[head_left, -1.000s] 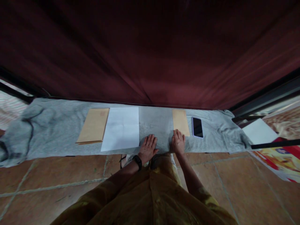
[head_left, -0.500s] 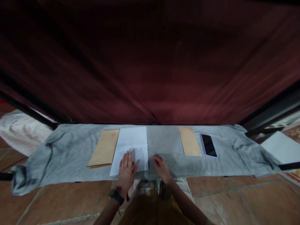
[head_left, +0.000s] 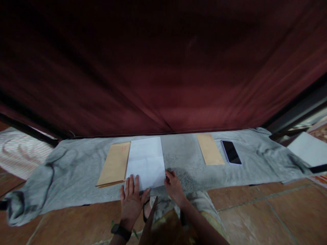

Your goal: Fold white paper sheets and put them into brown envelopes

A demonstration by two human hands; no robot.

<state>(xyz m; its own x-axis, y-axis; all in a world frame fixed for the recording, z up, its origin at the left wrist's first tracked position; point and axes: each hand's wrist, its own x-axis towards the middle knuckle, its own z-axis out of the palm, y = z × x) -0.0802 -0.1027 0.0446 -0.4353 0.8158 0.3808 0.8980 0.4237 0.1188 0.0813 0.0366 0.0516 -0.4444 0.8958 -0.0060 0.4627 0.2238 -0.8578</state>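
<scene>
A white sheet of paper [head_left: 146, 160] with a faint crease across it lies on the grey cloth. My left hand [head_left: 131, 195] rests flat with fingers spread over the paper's near left edge, a dark watch on its wrist. At the paper's right edge, my right hand [head_left: 173, 187] has its fingers curled together. A small dark bit shows by those fingertips, too unclear to name. Left of the paper lies a stack of brown envelopes [head_left: 114, 163], partly touching the sheet's side.
A single brown envelope [head_left: 210, 149] lies to the right, beside a phone [head_left: 231, 152] in a pale purple case. Grey cloth [head_left: 74, 170] covers the narrow surface. A dark red curtain [head_left: 163, 85] hangs behind, with dark bars at both sides. Below is a tiled floor [head_left: 245, 211].
My left hand has slid back toward the paper's near edge. My right hand has come to the paper's right edge and its fingers have closed there. The view has tilted slightly.
</scene>
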